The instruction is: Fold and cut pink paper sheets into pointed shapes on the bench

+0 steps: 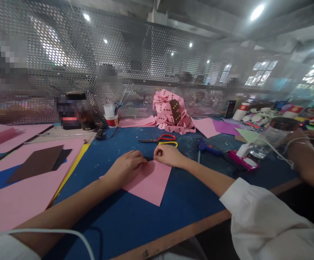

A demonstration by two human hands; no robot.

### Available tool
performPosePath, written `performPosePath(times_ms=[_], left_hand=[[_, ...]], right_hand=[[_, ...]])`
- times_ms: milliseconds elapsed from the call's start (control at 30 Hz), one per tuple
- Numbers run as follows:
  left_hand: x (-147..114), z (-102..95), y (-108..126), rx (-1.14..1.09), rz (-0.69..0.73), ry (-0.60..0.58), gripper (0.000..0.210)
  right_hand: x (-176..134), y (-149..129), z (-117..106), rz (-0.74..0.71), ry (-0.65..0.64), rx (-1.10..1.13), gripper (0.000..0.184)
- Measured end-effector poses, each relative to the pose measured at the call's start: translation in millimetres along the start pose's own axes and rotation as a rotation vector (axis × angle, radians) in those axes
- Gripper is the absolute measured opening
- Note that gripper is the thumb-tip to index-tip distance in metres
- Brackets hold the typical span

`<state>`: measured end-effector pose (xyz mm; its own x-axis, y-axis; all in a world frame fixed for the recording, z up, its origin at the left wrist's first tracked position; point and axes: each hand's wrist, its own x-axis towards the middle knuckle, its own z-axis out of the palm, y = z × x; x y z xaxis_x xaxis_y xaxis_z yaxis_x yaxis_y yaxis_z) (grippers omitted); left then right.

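Note:
A pink sheet of paper [150,184] lies on the blue tabletop in front of me. My left hand [127,167] rests over its upper left part, fingers bent and closed at the far edge. At the same edge, a little to the right, my right hand [169,155] has its fingers curled in a pinch on the paper; the fingertips are partly hidden. Just beyond the right hand are scissors [168,138] with one red and one yellow handle loop, touching or almost touching its knuckles.
Pink sheets with a brown card [38,162] lie left. Behind stand a paper cup of tools [110,117] and a dotted pink paper construction [170,112] before a perforated screen. To the right are a blue glue gun [208,147], a clear jar [265,139] and another person's arm [308,162].

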<state>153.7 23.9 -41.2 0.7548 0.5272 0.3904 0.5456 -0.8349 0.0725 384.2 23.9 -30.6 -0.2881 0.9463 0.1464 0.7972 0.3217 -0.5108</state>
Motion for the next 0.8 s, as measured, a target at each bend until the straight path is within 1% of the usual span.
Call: performPosePath(times_ms=[233, 400, 600, 800], left_hand=[[0.6, -0.1, 2.5, 0.023, 0.033, -0.031, 0.03], [3.7, 1.0, 1.6, 0.027, 0.04, -0.049, 0.032], [5.9, -1.5, -2.8, -0.015, 0.061, -0.053, 0.031], [1.2, -6.0, -5.6, -0.069, 0.055, -0.04, 0.038]], right_hand=[[2.2, 0.6, 1.8, 0.028, 0.004, -0.007, 0.008], [2.6, -0.4, 2.1, 0.027, 0.0, -0.007, 0.006], [1.7, 0.5, 2.4, 0.02, 0.013, -0.01, 0.008], [-0.1, 1.2, 2.0, 0.005, 0.026, -0.011, 0.007]])
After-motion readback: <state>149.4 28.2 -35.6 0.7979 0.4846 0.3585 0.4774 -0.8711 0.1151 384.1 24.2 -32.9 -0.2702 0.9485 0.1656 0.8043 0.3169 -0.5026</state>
